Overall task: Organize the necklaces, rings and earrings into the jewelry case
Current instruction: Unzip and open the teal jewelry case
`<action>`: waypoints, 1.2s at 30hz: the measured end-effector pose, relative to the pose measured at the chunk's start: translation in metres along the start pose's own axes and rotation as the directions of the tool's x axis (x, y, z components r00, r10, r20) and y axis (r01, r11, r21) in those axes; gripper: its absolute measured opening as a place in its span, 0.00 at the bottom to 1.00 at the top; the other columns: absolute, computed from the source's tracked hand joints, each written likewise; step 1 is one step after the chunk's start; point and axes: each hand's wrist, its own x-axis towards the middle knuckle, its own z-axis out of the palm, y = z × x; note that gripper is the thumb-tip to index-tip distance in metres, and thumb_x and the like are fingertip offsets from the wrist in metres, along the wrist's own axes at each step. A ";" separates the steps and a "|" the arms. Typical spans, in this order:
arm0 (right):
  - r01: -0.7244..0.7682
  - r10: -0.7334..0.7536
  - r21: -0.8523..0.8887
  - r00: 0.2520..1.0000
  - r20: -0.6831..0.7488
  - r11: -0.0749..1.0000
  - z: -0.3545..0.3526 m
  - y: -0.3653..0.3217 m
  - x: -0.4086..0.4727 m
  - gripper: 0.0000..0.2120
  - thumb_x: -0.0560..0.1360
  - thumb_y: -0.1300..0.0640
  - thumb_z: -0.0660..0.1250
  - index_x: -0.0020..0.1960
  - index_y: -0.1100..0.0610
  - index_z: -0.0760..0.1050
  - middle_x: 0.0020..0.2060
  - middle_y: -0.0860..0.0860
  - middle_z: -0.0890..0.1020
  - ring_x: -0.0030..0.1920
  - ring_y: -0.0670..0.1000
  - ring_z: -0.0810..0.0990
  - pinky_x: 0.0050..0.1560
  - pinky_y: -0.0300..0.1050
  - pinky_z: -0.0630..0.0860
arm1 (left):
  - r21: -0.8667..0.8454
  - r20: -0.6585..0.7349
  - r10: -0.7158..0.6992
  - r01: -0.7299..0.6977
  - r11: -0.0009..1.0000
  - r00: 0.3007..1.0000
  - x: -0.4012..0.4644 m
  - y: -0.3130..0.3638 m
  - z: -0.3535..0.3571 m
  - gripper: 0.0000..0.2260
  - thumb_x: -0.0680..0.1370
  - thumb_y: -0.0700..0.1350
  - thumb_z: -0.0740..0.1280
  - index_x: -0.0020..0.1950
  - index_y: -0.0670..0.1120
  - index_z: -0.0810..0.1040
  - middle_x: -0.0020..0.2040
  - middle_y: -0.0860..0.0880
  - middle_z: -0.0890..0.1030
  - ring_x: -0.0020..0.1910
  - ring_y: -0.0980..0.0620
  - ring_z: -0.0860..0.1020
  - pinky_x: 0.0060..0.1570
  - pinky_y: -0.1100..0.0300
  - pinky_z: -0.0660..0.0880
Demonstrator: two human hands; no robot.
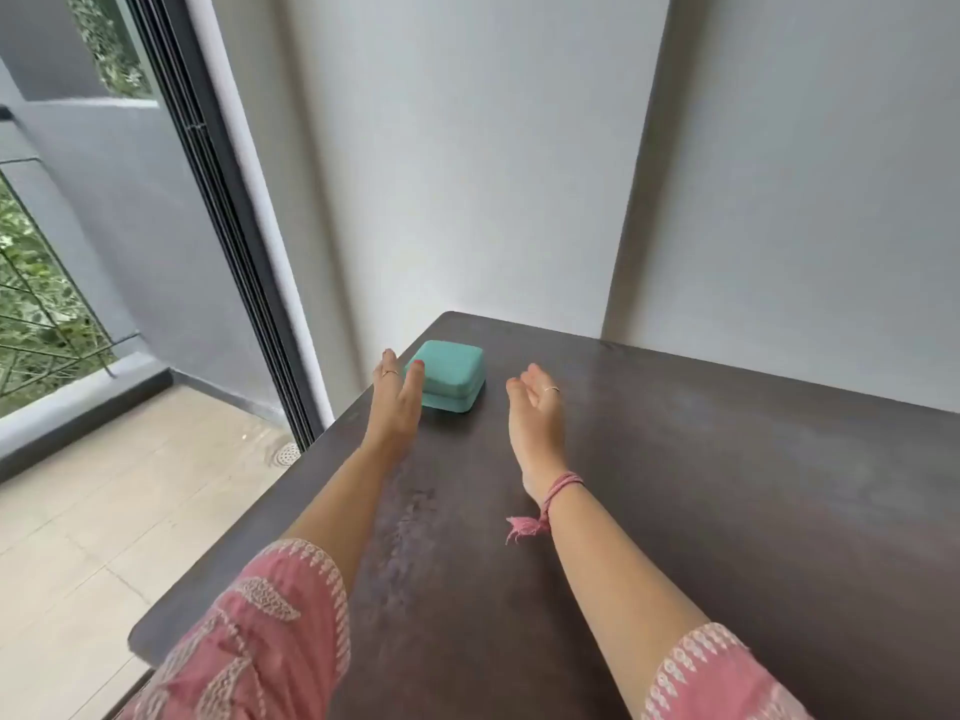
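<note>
Two hands reached over dark table | jewelry case: teal, lid closed, near table's far left corner | left hand: fingers straight, holding nothing, thumb at case's left edge, contact unclear | right hand: fingers relaxed and apart, holding nothing, near case's right side, not touching | pink thread bracelet on right wrist

Reaching forward toward mid-frame with both arms; left hand extending straight fingers, right hand cupping loosely, palm facing left, gripping nothing.
</note>
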 end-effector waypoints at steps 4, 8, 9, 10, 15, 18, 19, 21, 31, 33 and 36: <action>-0.185 0.173 0.114 0.979 0.112 0.976 0.029 0.008 0.028 0.09 0.76 0.49 0.59 0.54 0.48 0.72 0.49 0.44 0.72 0.50 0.44 0.71 0.47 0.38 0.65 | -0.188 0.014 -0.159 0.159 0.969 0.987 0.024 -0.005 0.001 0.19 0.77 0.57 0.52 0.54 0.47 0.76 0.56 0.48 0.76 0.59 0.47 0.71 0.60 0.52 0.64; -0.222 0.208 0.037 0.952 0.223 0.974 0.052 0.020 0.046 0.11 0.76 0.49 0.56 0.47 0.53 0.74 0.45 0.49 0.77 0.41 0.47 0.71 0.42 0.41 0.67 | -0.245 0.062 -0.213 0.221 0.944 0.975 0.036 -0.009 0.008 0.20 0.77 0.59 0.51 0.50 0.48 0.76 0.48 0.50 0.78 0.49 0.51 0.74 0.55 0.55 0.67; -0.229 0.214 0.040 0.948 0.237 0.973 0.055 0.020 0.047 0.14 0.76 0.49 0.55 0.53 0.55 0.75 0.50 0.51 0.79 0.46 0.49 0.74 0.48 0.44 0.70 | -0.262 0.060 -0.225 0.233 0.937 0.972 0.038 -0.008 0.009 0.19 0.79 0.57 0.50 0.51 0.48 0.76 0.47 0.51 0.78 0.47 0.52 0.74 0.52 0.57 0.67; -0.241 0.226 0.036 0.946 0.233 0.970 0.056 0.019 0.047 0.15 0.77 0.50 0.55 0.56 0.56 0.75 0.53 0.52 0.79 0.50 0.50 0.74 0.54 0.47 0.70 | -0.259 0.054 -0.240 0.246 0.934 0.969 0.039 -0.008 0.011 0.18 0.80 0.55 0.50 0.50 0.47 0.75 0.46 0.51 0.77 0.45 0.54 0.73 0.48 0.60 0.67; -0.208 0.197 0.021 0.951 0.236 0.978 0.054 0.024 0.051 0.12 0.80 0.57 0.53 0.41 0.50 0.71 0.45 0.48 0.76 0.45 0.48 0.71 0.50 0.44 0.67 | -0.222 0.013 -0.217 0.214 0.951 0.976 0.042 -0.010 0.013 0.12 0.79 0.52 0.52 0.45 0.47 0.69 0.42 0.49 0.71 0.41 0.50 0.67 0.41 0.57 0.63; -0.202 0.191 0.018 0.951 0.244 0.979 0.048 0.022 0.046 0.13 0.79 0.57 0.53 0.39 0.51 0.71 0.46 0.50 0.77 0.44 0.48 0.71 0.45 0.42 0.66 | -0.227 0.010 -0.212 0.209 0.951 0.977 0.041 -0.012 0.014 0.12 0.75 0.54 0.54 0.44 0.49 0.73 0.42 0.50 0.73 0.42 0.50 0.68 0.44 0.55 0.64; -0.191 0.180 0.019 0.952 0.249 0.981 0.045 0.021 0.044 0.12 0.79 0.58 0.54 0.42 0.51 0.74 0.49 0.51 0.78 0.46 0.49 0.73 0.46 0.42 0.68 | -0.230 0.014 -0.197 0.195 0.953 0.980 0.038 -0.010 0.014 0.12 0.73 0.54 0.54 0.44 0.50 0.73 0.42 0.50 0.74 0.43 0.50 0.68 0.45 0.54 0.64; -0.162 0.153 0.019 0.957 0.248 0.987 0.036 0.018 0.041 0.14 0.78 0.57 0.54 0.55 0.51 0.78 0.57 0.49 0.80 0.54 0.49 0.76 0.57 0.43 0.71 | -0.211 0.021 -0.134 0.135 0.968 0.991 0.029 -0.002 0.017 0.11 0.74 0.50 0.53 0.44 0.49 0.74 0.41 0.50 0.72 0.42 0.50 0.66 0.42 0.55 0.63; -0.022 0.027 -0.051 0.995 0.100 0.998 -0.088 -0.016 -0.023 0.12 0.76 0.57 0.61 0.50 0.54 0.84 0.43 0.42 0.84 0.43 0.41 0.78 0.51 0.39 0.73 | -0.369 0.205 -0.026 0.101 0.924 0.978 -0.069 0.046 0.044 0.16 0.80 0.42 0.56 0.45 0.52 0.83 0.45 0.52 0.82 0.47 0.55 0.78 0.51 0.59 0.73; -0.015 0.019 -0.082 0.999 0.050 0.997 -0.119 -0.018 -0.045 0.12 0.76 0.57 0.61 0.49 0.56 0.84 0.43 0.43 0.85 0.44 0.43 0.78 0.50 0.40 0.73 | -0.384 0.268 -0.023 0.129 0.914 0.963 -0.098 0.051 0.057 0.15 0.81 0.43 0.57 0.47 0.51 0.83 0.46 0.51 0.83 0.47 0.55 0.79 0.51 0.61 0.74; -0.048 0.046 -0.120 0.999 -0.022 0.992 -0.161 -0.019 -0.080 0.11 0.76 0.55 0.63 0.51 0.51 0.84 0.48 0.44 0.85 0.50 0.43 0.80 0.61 0.45 0.75 | -0.395 0.348 -0.023 0.169 0.903 0.937 -0.140 0.053 0.074 0.14 0.81 0.43 0.57 0.48 0.51 0.82 0.49 0.52 0.83 0.49 0.56 0.80 0.52 0.61 0.75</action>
